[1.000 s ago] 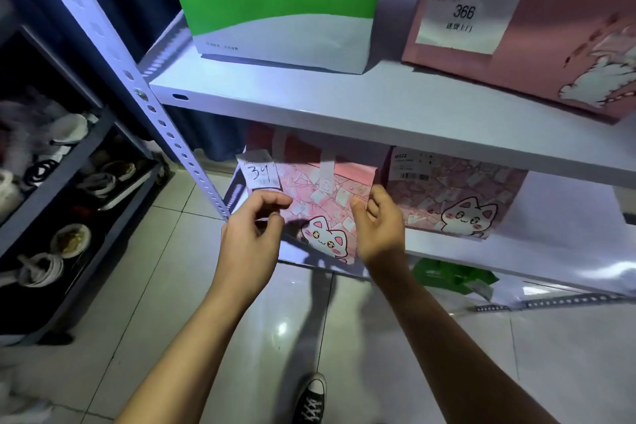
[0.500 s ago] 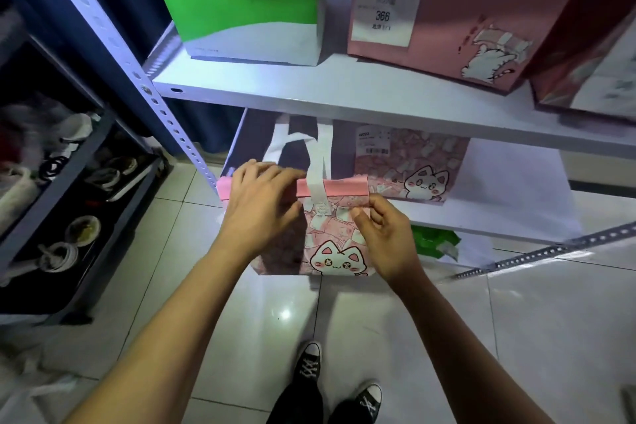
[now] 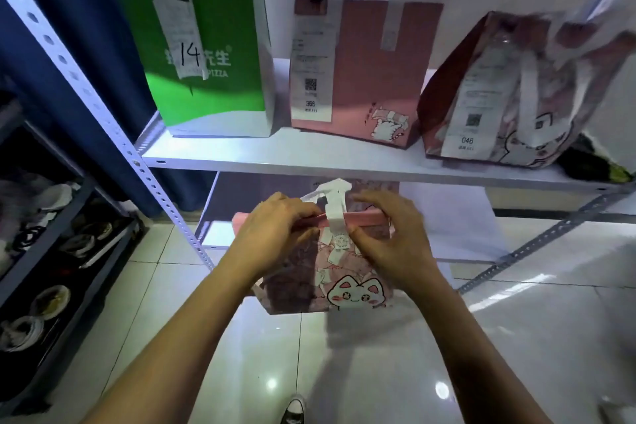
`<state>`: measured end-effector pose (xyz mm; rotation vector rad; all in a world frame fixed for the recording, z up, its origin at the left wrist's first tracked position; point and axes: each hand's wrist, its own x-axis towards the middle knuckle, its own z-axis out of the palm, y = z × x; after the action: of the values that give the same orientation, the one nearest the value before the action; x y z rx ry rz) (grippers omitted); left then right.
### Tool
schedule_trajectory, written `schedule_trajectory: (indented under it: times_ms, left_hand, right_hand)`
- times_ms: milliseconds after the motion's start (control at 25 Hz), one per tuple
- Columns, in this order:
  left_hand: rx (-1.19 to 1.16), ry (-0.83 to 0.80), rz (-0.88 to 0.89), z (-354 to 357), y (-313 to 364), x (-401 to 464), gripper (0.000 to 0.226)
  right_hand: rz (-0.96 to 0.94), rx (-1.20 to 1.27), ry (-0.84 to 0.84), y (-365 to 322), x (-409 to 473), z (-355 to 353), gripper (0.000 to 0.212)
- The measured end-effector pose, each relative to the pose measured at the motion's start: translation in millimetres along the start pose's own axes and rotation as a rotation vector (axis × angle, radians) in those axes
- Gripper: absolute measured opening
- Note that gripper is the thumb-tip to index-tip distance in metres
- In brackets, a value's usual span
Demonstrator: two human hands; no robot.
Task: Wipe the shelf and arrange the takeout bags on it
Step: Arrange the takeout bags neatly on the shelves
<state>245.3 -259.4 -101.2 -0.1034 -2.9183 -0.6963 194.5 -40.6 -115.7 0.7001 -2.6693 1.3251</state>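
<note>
Left hand (image 3: 275, 234) pinches the folded pink rim of the cat-print takeout bag (image 3: 344, 286); right hand (image 3: 395, 244) grips beside its white handle (image 3: 335, 203) (bag in air, below the white shelf (image 3: 309, 155)). Above: green pizza bag (image 3: 206, 45).

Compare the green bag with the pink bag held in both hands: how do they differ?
The green bag stands on the upper shelf, untouched; the pink bag hangs in front of the shelves, its top in the grip of the left hand and right hand. The green bag is taller and bears a handwritten 14; the pink bag shows a cartoon cat. Both are takeout bags.
</note>
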Motion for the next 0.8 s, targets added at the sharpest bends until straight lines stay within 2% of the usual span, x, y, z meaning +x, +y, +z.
schedule_trajectory:
  times_ms: [80,120,240,320,400,480,640,800]
  left_hand:
    - [0.008,0.004,0.048,-10.4,13.5,12.5,0.016]
    - [0.016,0.004,0.068,-16.9,21.2,19.4,0.015]
    - [0.048,-0.038,0.116,-37.2,45.3,42.3,0.013]
    - [-0.02,-0.057,0.157,-55.4,61.4,63.4,0.019]
    - [-0.09,-0.021,0.201,-78.7,76.1,90.2,0.03]
    - [-0.046,0.073,0.241,-101.8,88.2,124.2,0.039]
    - [0.184,0.249,0.134,-133.0,99.9,195.4,0.04]
    - [0.297,0.118,0.033,-131.1,87.2,245.3,0.064]
  right_hand:
    - [-0.004,0.018,-0.03,-8.3,8.7,-21.4,0.022]
    - [0.007,0.052,-0.032,-12.0,10.8,-33.4,0.018]
    - [0.044,0.158,-0.02,-18.9,14.8,-68.2,0.015]
    - [0.037,0.186,-0.008,-24.1,20.0,-89.3,0.015]
    - [0.024,0.201,0.017,-27.4,24.1,-109.2,0.015]
    - [0.006,0.233,0.045,-28.9,24.6,-126.8,0.018]
    - [0.021,0.247,0.085,-20.0,22.4,-149.3,0.014]
    - [0.056,0.277,0.089,-5.6,16.3,-163.9,0.009]
